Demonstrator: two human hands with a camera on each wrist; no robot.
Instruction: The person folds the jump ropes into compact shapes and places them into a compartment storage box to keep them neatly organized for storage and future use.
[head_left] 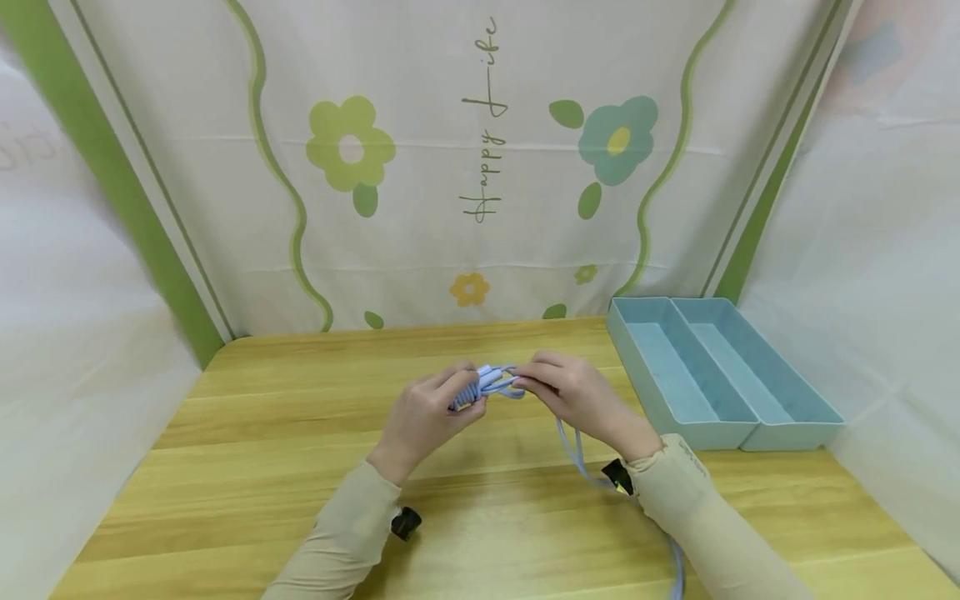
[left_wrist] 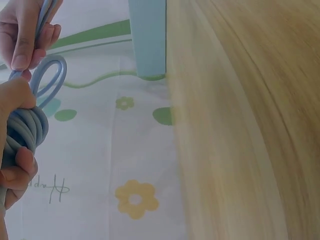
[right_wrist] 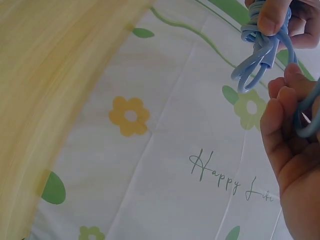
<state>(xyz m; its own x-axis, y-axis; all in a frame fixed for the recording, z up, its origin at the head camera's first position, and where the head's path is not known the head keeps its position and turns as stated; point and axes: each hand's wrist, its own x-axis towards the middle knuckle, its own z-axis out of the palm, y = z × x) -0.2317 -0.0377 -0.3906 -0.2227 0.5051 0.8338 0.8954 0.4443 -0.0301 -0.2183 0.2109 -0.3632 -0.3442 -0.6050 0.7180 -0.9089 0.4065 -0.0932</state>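
A light blue cable is wound into a tight bundle above the table. My left hand grips the bundle, with the thumb below and the fingers over the coils. From the bundle's end facing the other hand sticks a small loop, beside a pale blue sleeve or plug. With thumb and fingertips, my right hand pinches the strand just past that loop. More cable hangs down from the right hand and runs behind the right wrist toward the near edge of the view.
Two light blue trays stand side by side at the right of the wooden table: a left one and a right one. A white flowered cloth hangs behind the table, with pale sheets at both sides.
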